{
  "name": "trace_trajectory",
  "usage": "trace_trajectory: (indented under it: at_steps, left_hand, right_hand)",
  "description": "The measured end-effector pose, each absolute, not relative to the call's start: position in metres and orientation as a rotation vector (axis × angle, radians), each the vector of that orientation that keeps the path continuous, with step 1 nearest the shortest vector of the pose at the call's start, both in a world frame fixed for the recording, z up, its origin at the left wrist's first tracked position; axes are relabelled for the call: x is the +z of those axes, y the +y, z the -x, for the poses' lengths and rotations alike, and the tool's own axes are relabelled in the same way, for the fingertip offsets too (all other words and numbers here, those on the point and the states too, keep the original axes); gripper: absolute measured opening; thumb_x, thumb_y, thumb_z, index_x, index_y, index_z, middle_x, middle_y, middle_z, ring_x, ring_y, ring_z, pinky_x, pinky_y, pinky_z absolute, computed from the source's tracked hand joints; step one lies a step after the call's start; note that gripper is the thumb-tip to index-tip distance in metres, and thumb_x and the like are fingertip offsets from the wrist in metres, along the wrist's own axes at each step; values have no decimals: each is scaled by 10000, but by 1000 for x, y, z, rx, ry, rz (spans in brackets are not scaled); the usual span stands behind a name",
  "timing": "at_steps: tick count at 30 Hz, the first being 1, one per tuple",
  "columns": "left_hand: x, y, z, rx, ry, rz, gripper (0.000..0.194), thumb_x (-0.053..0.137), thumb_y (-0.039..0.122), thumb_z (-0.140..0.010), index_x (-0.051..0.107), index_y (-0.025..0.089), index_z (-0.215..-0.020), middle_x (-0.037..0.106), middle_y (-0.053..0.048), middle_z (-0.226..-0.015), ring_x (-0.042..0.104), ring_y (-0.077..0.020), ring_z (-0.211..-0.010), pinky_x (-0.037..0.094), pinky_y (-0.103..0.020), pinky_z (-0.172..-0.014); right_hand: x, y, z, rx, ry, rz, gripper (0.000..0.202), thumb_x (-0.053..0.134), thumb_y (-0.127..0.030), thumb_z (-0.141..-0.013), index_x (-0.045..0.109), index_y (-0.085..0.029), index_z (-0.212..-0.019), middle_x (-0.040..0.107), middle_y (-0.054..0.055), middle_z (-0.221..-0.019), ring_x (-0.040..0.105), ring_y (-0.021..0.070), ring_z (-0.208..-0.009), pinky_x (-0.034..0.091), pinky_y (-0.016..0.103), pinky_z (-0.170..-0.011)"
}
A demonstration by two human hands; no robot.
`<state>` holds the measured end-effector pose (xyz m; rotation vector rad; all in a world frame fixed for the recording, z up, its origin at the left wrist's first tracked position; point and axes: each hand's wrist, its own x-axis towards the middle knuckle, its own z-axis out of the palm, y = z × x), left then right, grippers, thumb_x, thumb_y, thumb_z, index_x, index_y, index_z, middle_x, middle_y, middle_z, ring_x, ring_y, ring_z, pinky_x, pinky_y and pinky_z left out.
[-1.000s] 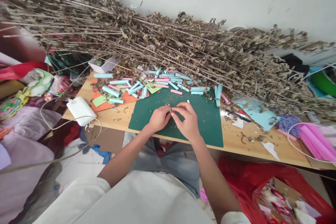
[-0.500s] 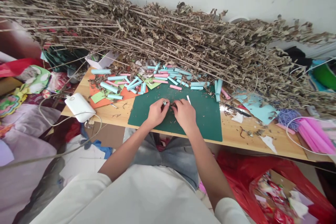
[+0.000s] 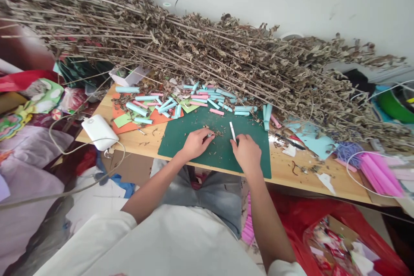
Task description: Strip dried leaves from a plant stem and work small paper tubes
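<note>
My left hand point(image 3: 196, 143) is closed around a small rolled paper tube point(image 3: 210, 134), whose dark, leaf-stuffed end shows at the fingertips. To its right, my right hand point(image 3: 247, 152) has thumb and fingers at the lower end of a slim white stick point(image 3: 232, 130); they look pinched on it, though the grip is partly hidden. Both hands are over a green cutting mat point(image 3: 213, 159). Crumbled dried leaf point(image 3: 220, 133) is scattered on the mat between them. Behind the hands, blue paper tubes point(image 3: 142, 98) and pink paper tubes point(image 3: 216, 112) lie in a loose heap.
Long dried leafy stalks point(image 3: 194, 47) cover the back of the wooden table point(image 3: 148, 136). At the left are a white power bank point(image 3: 99, 131) with its cable and orange paper point(image 3: 121, 127). A black pen point(image 3: 293, 141), purple string point(image 3: 349, 154) and pink paper point(image 3: 380, 172) lie right.
My right hand has moved away from the left, rightward to the white stick. My left hand still holds the tube. Leaf crumbs on the mat now show, and the view has shifted slightly.
</note>
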<state>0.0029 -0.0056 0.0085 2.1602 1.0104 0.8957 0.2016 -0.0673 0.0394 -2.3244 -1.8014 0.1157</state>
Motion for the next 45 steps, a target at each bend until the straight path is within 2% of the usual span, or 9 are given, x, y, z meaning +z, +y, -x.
trace_trajectory:
  at_steps: [3,7,11,19,24,30,34,39,45]
  left_hand:
    - [9,-6,-4,856,1007,-2206,260,456,348,-979,649,183,-922,696,-67,-914,665,-190,-882,504,-287,-786]
    - [8,-5,-4,835,1039,-2229,292,452,373,-979,644,182,-870,669,-62,-837,654,-181,-824,492,-268,-749]
    - [7,-4,-3,830,1008,-2225,277,450,357,-982,643,180,-893,673,-65,-867,649,-182,-854,487,-269,-770]
    - [5,-4,-3,810,1015,-2270,290,439,361,-984,617,178,-848,630,-49,-800,611,-169,-779,442,-255,-689]
    - [7,-3,-1,801,989,-2251,286,437,358,-985,607,174,-848,618,-48,-791,600,-167,-766,429,-251,-683]
    - [9,-3,-1,785,985,-2214,276,439,347,-982,612,172,-859,638,-53,-827,613,-175,-798,443,-254,-719]
    - [9,-4,-2,767,1005,-2216,262,443,331,-977,611,175,-850,638,-49,-817,617,-177,-796,442,-257,-718]
    - [8,-3,-2,780,1031,-2226,272,434,340,-981,605,178,-844,631,-43,-808,611,-175,-793,425,-257,-703]
    - [12,-5,-1,790,988,-2202,301,420,362,-982,590,174,-821,624,-44,-795,599,-169,-771,428,-256,-699]
  right_hand:
    - [42,-63,-204,227,-1728,2312,171,520,-293,-914,622,-175,-843,663,128,-789,658,230,-666,462,321,-619]
    - [60,-63,-197,495,-1378,1950,175,559,-361,-868,605,-195,-833,658,40,-633,651,196,-559,499,284,-551]
    - [69,-66,-176,686,-1076,1638,183,598,-379,-833,601,-199,-866,675,23,-663,686,183,-572,557,264,-546]
    - [60,-65,-151,803,-1113,1434,222,609,-411,-853,609,-197,-915,690,36,-756,709,180,-652,618,304,-653]
    - [75,-65,-149,667,-1381,1531,145,573,-344,-869,619,-208,-884,676,28,-781,669,143,-620,574,237,-594]
    - [94,-54,-148,447,-1683,1620,87,531,-240,-840,595,-201,-794,608,-12,-637,572,112,-533,470,210,-574]
    - [105,-47,-154,511,-1812,1618,90,527,-225,-842,586,-206,-776,577,-28,-596,541,112,-520,413,219,-559]
    - [110,-42,-161,660,-1825,1574,86,539,-215,-823,618,-206,-789,611,-23,-635,561,111,-537,412,207,-542]
    - [110,-41,-159,678,-1835,1553,88,527,-208,-820,611,-204,-795,603,-20,-620,553,116,-526,407,212,-527]
